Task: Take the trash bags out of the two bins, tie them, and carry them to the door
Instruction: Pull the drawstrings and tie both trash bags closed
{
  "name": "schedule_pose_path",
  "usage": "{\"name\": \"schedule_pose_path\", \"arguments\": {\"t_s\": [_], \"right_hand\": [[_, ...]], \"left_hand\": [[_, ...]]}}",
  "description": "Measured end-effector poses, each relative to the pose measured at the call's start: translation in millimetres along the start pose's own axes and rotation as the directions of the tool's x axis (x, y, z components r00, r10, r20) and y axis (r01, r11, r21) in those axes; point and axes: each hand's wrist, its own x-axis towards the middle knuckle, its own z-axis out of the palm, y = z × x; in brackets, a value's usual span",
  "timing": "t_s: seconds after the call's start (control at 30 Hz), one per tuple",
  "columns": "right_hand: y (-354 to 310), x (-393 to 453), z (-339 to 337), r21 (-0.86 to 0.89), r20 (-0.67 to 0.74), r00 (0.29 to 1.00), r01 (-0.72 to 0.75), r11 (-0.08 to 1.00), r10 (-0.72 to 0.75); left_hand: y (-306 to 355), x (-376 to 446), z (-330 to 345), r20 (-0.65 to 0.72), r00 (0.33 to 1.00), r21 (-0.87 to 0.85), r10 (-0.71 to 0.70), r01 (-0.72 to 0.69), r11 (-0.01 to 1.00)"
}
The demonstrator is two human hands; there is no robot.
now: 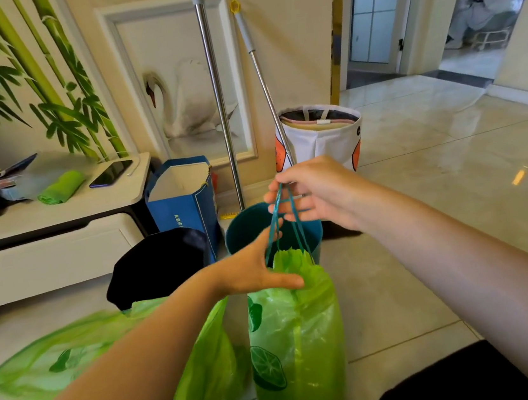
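Pinching drawstring [285, 212] in R grip [308, 194], L grip [254, 267] wide, touching bag [297, 335] neck.

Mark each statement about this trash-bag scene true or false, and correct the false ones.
1. The right hand holds the teal drawstring of the upright green bag. True.
2. The teal bin still has a bag lining it. False: its inside looks bare.
3. A second green bag lies on the floor to the left. True.
4. The left hand is resting on the white cabinet. False: it is at the gathered neck of the upright green bag.
5. A phone lies on the white cabinet. True.
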Motion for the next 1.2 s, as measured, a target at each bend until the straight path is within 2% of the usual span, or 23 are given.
{"name": "schedule_pose_path", "arguments": {"t_s": [0.1, 0.33, 0.5, 0.6, 0.7, 0.8, 1.0, 1.07, 1.13, 1.2], "right_hand": [[-1, -2, 0, 0.012, -0.005, 1.0, 0.024, 1.0, -0.024], [-6, -7, 9, 0.12, 0.082, 0.996, 0.019, 0.993, -0.028], [-10, -6, 4, 0.068, -0.005, 0.98, 0.198, 0.978, -0.198], [-13, -4, -8, 0.112, -0.099, 0.961, 0.269, 0.957, -0.258], [-11, -1, -15, 0.105, -0.181, 0.947, 0.286, 0.952, -0.265], [-8, 0, -16, 0.082, -0.195, 0.941, 0.296, 0.952, -0.275], [3, 3, -13, -0.057, -0.04, 0.948, 0.313, 0.948, -0.315], [5, 5, -14, -0.075, -0.04, 0.945, 0.322, 0.944, -0.326], [6, 9, -19, -0.043, -0.066, 0.946, 0.317, 0.948, -0.319], [8, 13, -21, -0.012, -0.075, 0.949, 0.305, 0.952, -0.305]], "left_hand": [[2, 13, 20, -0.072, 0.995, 0.006, 0.062, -0.061, 0.998], [1, 29, 40, -0.221, 0.973, -0.117, 0.058, -0.086, 0.989], [-8, 36, 43, -0.256, 0.966, -0.016, 0.02, -0.024, 1.0], [-16, 36, 40, -0.271, 0.962, -0.013, -0.032, 0.03, 0.999], [-25, 33, 38, -0.21, 0.976, -0.016, -0.056, 0.054, 0.998], [-36, 29, 39, -0.135, 0.989, 0.024, -0.061, 0.065, 0.998], [-30, 18, 27, 0.009, 0.997, 0.029, -0.072, 0.072, 0.997], [-25, 13, 20, -0.023, 0.998, -0.1, -0.05, 0.048, 0.994], [-23, 11, 13, -0.11, 0.992, -0.208, -0.061, 0.037, 0.977], [-24, 10, 7, -0.207, 0.976, -0.221, -0.07, 0.023, 0.975]]}}
